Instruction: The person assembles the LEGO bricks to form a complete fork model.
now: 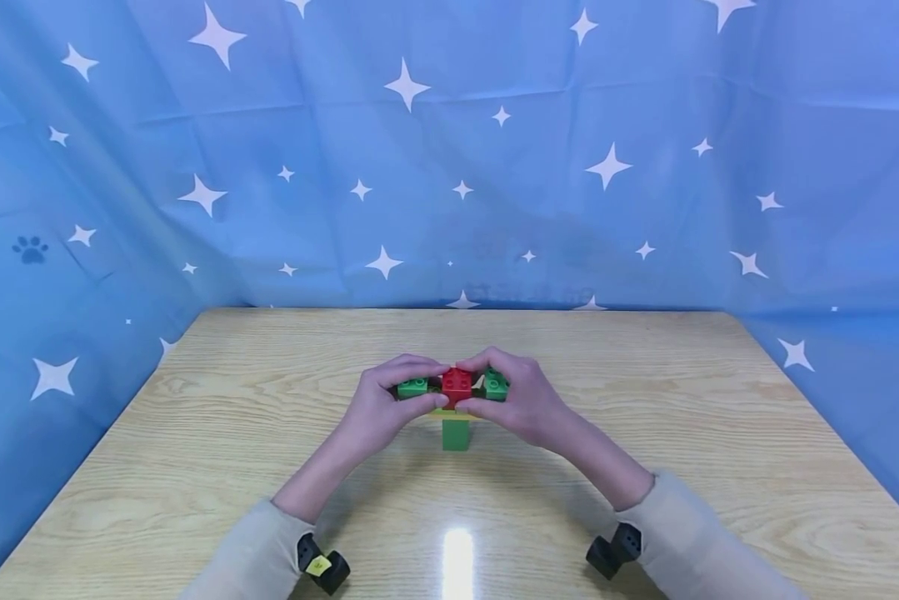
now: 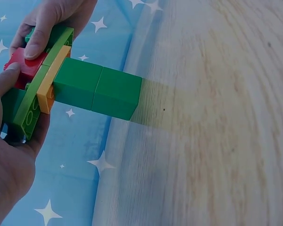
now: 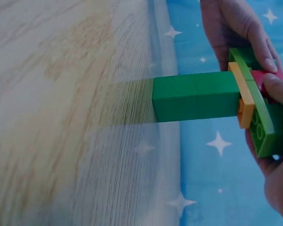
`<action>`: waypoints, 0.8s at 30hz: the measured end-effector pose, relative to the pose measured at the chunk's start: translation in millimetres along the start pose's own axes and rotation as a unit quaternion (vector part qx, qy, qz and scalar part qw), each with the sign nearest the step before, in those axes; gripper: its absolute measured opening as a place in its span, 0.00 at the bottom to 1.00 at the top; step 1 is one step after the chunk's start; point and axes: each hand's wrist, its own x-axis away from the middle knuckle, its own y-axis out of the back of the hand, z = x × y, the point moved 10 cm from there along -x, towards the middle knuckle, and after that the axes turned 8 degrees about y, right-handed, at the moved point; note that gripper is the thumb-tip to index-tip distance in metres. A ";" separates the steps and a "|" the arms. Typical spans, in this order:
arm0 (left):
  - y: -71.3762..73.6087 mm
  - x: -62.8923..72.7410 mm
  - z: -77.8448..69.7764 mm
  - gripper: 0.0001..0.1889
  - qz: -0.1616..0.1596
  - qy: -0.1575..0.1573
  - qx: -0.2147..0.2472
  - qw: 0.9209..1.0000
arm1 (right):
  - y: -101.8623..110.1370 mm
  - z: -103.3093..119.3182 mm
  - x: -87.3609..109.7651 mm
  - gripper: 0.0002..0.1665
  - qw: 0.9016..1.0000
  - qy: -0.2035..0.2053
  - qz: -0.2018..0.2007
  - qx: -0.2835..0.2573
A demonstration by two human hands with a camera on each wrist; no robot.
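A tower of toy building bricks stands on the table in the middle of the head view. Two stacked green bricks [image 2: 96, 89] form its column, below a yellow-orange plate [image 3: 244, 96] and a wider light-green plate [image 2: 32, 110]. On top sits a red brick [image 1: 457, 383], flanked by a green brick [image 1: 413, 387] on the left and another green brick [image 1: 496, 383] on the right. My left hand [image 1: 377, 402] and right hand [image 1: 527, 402] pinch the red brick from either side, thumbs on its near face. Each hand's fingers and thumb partly cover the side bricks.
The wooden table [image 1: 217, 433] ends at a blue star-patterned curtain [image 1: 509, 217] behind and to both sides. A bright light reflection shows near the table's front. Black wrist cameras sit on the left cuff [image 1: 247, 550] and right cuff [image 1: 689, 533].
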 end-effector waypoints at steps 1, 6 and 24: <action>0.2 0.4 -0.1 0.18 0.001 0.000 0.003 1.000 | -0.3 -0.1 0.0 0.24 1.000 0.001 0.001 0.001; 0.0 1.1 0.4 0.17 0.002 0.003 0.018 1.000 | -0.1 1.6 -0.3 0.24 1.000 0.002 -0.001 0.007; 6.0 4.9 -4.0 0.35 0.027 0.026 -0.037 0.999 | 12.6 8.5 3.4 0.35 0.998 0.030 -0.020 0.052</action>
